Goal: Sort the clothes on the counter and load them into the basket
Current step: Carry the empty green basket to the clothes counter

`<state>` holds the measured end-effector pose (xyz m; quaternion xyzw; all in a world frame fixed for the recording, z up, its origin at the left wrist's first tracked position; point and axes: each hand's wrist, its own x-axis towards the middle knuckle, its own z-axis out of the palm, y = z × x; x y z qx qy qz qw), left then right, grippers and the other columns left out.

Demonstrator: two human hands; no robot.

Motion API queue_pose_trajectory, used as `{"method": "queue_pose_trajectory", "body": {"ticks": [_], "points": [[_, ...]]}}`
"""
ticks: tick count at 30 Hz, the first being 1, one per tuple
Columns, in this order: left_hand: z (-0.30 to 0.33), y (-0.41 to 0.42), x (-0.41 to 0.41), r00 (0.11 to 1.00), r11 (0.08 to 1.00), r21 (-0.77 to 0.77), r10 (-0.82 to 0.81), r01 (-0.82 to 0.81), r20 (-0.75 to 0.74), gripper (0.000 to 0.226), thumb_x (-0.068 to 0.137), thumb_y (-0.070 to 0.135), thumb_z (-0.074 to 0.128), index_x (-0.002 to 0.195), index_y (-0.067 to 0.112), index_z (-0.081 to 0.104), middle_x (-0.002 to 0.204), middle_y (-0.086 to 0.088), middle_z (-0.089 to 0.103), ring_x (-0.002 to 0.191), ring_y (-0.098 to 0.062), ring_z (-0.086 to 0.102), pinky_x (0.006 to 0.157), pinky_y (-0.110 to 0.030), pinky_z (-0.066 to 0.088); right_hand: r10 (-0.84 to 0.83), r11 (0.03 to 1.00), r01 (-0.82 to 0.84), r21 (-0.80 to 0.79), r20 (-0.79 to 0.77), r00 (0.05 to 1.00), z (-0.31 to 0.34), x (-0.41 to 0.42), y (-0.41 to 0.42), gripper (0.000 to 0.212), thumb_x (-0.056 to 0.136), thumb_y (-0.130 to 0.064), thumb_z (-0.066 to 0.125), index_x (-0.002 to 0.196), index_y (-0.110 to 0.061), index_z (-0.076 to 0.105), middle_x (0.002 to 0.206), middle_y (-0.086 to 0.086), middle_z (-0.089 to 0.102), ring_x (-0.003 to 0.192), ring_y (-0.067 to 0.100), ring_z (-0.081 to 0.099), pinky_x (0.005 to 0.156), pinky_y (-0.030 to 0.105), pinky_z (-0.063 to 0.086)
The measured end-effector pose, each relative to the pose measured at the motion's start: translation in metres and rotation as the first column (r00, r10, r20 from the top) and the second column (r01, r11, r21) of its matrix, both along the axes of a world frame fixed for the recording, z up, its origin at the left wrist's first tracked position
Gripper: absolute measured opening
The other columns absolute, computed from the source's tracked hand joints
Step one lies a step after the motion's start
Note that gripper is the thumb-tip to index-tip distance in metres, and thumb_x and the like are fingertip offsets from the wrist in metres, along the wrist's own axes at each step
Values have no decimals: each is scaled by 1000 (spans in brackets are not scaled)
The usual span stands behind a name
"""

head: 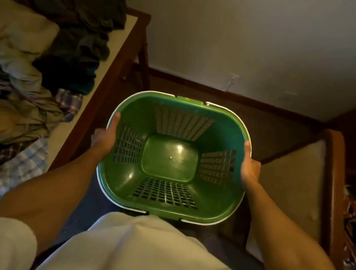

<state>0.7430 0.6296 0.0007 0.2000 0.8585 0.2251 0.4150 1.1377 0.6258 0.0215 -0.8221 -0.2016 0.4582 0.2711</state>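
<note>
From the head view, we hold the green basket [174,157] in front of our body, its inside bare. Our left hand [105,136] grips its left rim, thumb inside; our right hand [250,165] grips the right rim likewise. Left of the basket, the clothes [18,77] lie heaped on the counter [117,39].

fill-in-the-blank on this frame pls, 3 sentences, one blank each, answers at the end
1. The green basket holds ____ clothes.
2. The left hand and the right hand each grip the basket's ____.
3. The pile of clothes lies on the person's ____ side.

Missing words: no; rim; left
</note>
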Motion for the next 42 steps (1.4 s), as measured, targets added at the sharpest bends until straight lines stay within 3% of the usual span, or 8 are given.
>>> {"method": "queue_pose_trajectory", "body": {"ticks": [8,15,21,26,32,35,38,42], "points": [[-33,165,-5,997,999,-40,10,-8,70,113,81,90,42,148,-1,42,150,-24,46,136,-40,47,114,-48,38,-28,999,28,-36,18,999,-37,-11,158,90,85,-80,45,130,-2,56,119,15,56,107,34,57,90,44,45],[-95,291,-2,998,998,-59,20,-17,52,108,82,86,47,143,-2,50,140,-24,56,126,-40,56,109,-46,45,-87,991,87,-102,2,996,-94,-7,275,71,85,-77,48,97,-9,64,115,19,64,99,34,62,89,46,49],[-187,366,3,998,990,-133,49,-44,34,123,68,99,43,138,-2,55,133,-25,61,118,-41,61,103,-50,51,-133,984,127,-125,-39,990,-186,2,352,94,83,-78,53,139,-2,48,137,17,52,119,35,54,100,47,44],[-269,390,4,996,970,-232,77,-65,42,145,45,111,36,142,5,54,139,-23,58,120,-42,60,103,-53,50,-148,978,144,-150,-17,989,-254,13,375,98,84,-77,50,144,-1,38,146,22,44,132,40,45,112,55,36],[-284,394,11,999,986,-169,-15,9,-38,102,83,87,39,125,-2,64,122,-26,66,109,-41,65,86,-43,52,-136,974,142,-175,46,990,-286,21,379,97,80,-82,51,137,-5,45,133,17,51,117,34,51,102,48,40],[-277,392,9,996,983,-161,-86,86,4,91,89,83,38,126,4,65,122,-24,65,111,-40,64,96,-47,52,-99,976,110,-190,66,993,-281,21,376,100,78,-88,45,136,-6,48,123,8,49,114,32,51,101,49,41],[-262,397,3,975,970,-121,-201,211,91,81,91,80,37,141,20,57,136,-19,61,121,-39,61,105,-50,48,-12,972,37,-231,106,994,-269,18,376,119,65,-100,34,142,-10,45,144,15,45,131,41,45,109,58,37],[-230,397,1,960,952,-135,-279,276,0,74,97,72,38,160,35,25,164,-16,30,147,-41,33,119,-57,30,207,962,-123,-242,361,909,-235,1,374,91,94,-71,39,157,-10,17,164,19,14,151,39,14,121,57,15]]}}
